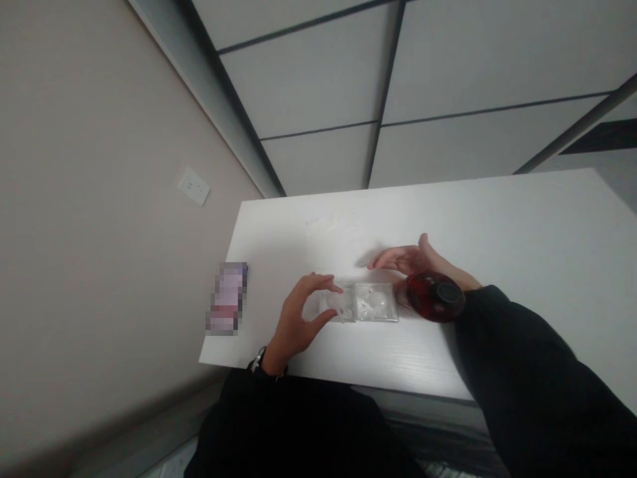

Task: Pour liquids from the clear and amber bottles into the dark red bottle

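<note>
My left hand [298, 315] is curved in a C over the left end of a clear plastic case [377, 302], thumb and fingers apart. Something whitish and see-through shows between its fingertips, too faint to name. The case lies flat and has two square halves side by side, with clear shapes inside the right half. Just right of it stands a dark red see-through bottle [430, 302] with a black cap. My right hand [403, 259] is behind the bottle, palm turned sideways and fingers stretched out to the left. It holds nothing I can see, and the bottle hides part of the wrist.
A white table [522, 239] carries these things. At its left edge lies a blurred-out flat pinkish object [227, 299]. Faint clear scraps [323, 227] lie towards the back. A wall with a socket [194, 187] borders the left; white panels [318, 73] stand behind.
</note>
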Motion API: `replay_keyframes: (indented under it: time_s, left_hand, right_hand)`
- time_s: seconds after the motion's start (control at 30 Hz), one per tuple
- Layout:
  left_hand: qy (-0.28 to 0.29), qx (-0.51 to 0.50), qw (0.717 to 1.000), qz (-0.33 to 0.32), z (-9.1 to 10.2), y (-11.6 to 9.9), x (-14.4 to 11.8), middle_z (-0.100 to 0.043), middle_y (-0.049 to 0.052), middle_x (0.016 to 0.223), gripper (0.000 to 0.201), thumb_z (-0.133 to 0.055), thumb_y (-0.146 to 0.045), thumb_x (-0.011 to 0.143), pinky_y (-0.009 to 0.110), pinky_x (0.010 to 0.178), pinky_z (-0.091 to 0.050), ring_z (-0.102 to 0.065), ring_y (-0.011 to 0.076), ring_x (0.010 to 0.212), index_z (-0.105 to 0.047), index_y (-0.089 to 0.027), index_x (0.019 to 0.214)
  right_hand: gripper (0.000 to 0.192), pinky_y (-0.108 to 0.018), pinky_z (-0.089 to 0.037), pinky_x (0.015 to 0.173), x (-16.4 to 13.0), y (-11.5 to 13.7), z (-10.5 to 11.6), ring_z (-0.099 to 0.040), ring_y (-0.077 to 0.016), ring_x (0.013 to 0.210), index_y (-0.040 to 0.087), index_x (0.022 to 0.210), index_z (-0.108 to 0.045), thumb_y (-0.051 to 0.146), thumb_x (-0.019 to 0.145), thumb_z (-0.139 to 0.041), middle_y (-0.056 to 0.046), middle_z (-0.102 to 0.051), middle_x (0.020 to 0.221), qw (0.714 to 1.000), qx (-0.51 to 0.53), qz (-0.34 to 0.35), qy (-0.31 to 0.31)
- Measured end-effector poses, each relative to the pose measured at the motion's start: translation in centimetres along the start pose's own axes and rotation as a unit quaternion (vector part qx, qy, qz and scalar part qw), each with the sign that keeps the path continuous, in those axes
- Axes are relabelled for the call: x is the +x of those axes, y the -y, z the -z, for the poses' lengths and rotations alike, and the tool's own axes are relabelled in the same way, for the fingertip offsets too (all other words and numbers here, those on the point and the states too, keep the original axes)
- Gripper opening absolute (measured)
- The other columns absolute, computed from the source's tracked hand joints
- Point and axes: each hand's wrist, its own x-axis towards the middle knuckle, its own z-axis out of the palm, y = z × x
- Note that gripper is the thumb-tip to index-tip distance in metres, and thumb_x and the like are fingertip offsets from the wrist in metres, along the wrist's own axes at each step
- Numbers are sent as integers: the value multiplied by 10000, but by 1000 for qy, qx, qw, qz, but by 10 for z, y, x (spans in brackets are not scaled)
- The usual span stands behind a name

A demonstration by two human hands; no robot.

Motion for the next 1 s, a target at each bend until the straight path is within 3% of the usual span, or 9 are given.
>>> replay_keyframes:
  time_s: [0.13,0.3,0.47,0.67,0.77,0.83,1.0]
  left_hand:
    - [-98,-45,994,-20,4,-12,-1,-782,32,1174,470,-812,-307,937,435,1048,-540,-748,220,1092,-572,-313,1341]
    - [-61,-20,998,20,10,-17,0,-785,65,1179,227,-758,-317,977,422,1005,-579,-745,236,1122,-668,-260,1178]
    - [-44,21,998,30,9,-19,0,-793,61,1182,202,-765,-280,968,403,1014,-588,-749,227,1127,-690,-254,1155]
    - [-103,-16,993,54,21,-24,16,-782,69,1208,304,-814,-312,919,330,983,-617,-747,205,1123,-711,-242,1196]
    - [-102,20,991,83,29,-10,45,-767,75,1235,344,-811,-346,899,344,972,-632,-747,202,1075,-728,-229,1212]
    - [-85,95,985,117,31,8,70,-776,65,1222,368,-777,-344,909,353,944,-643,-761,185,994,-723,-226,1253]
    - [-46,182,972,143,18,58,123,-803,67,963,315,-820,-236,850,391,875,-627,-748,208,852,-785,-177,1158]
  right_hand:
    - [884,-367,-442,1123,-2,1,-4,-661,-259,1207,202,1107,-790,900,930,-278,-123,-748,1220,1000,23,-8,-6]
    - [909,-361,-448,1127,2,0,-3,-682,-252,1163,170,1089,-786,924,899,-316,-132,-763,1179,999,33,7,8]
    - [872,-361,-460,1114,-1,6,-8,-670,-262,1193,166,1090,-779,885,940,-309,-142,-753,1195,1000,31,1,-2]
    - [845,-386,-415,1172,-1,0,-3,-671,-262,1210,164,1114,-779,846,976,-299,-137,-759,1199,999,37,12,4]
    - [867,-411,-363,1220,4,-7,4,-657,-272,1259,163,1138,-782,870,955,-314,-139,-762,1220,999,33,25,31]
    - [869,-412,-343,1234,7,-9,8,-645,-272,1288,170,1139,-785,883,941,-330,-135,-765,1230,998,34,31,43]
    - [842,-403,-345,1231,7,-7,6,-654,-258,1271,161,1142,-767,847,974,-309,-142,-759,1226,998,47,35,34]
